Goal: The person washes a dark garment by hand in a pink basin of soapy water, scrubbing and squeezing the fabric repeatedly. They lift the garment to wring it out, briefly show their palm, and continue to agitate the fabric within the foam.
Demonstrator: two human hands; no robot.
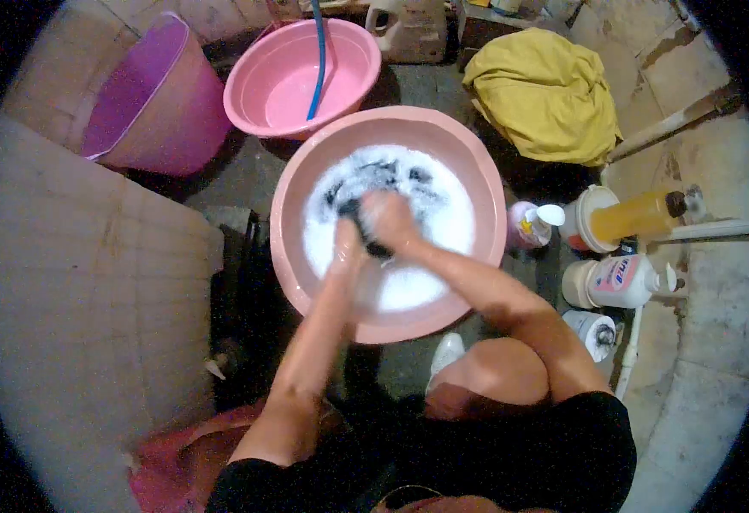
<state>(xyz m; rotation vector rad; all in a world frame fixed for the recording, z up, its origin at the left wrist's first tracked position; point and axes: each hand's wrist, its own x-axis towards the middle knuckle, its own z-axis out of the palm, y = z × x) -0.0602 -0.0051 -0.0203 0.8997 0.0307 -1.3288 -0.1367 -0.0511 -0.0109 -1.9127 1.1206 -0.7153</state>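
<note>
A wide pink basin [287,248] full of white suds stands on the floor in front of me. Dark wet cloth [378,250] lies in the foam, partly covered by suds. My right hand [389,219], smeared by motion, is closed on a bunched part of this cloth near the basin's middle. Just left of it, my left hand [348,243] grips the same cloth, its fingers mostly hidden by fabric and foam. More dark fabric shows through the suds beyond both hands.
Behind stand a smaller pink basin [263,85] with a blue hose [319,68] and a purple bucket [169,103]. Yellow fabric [545,94] is heaped at back right. Along the right wall are a pump bottle [530,226], a yellow-liquid bottle [635,218] and a white bottle [622,282].
</note>
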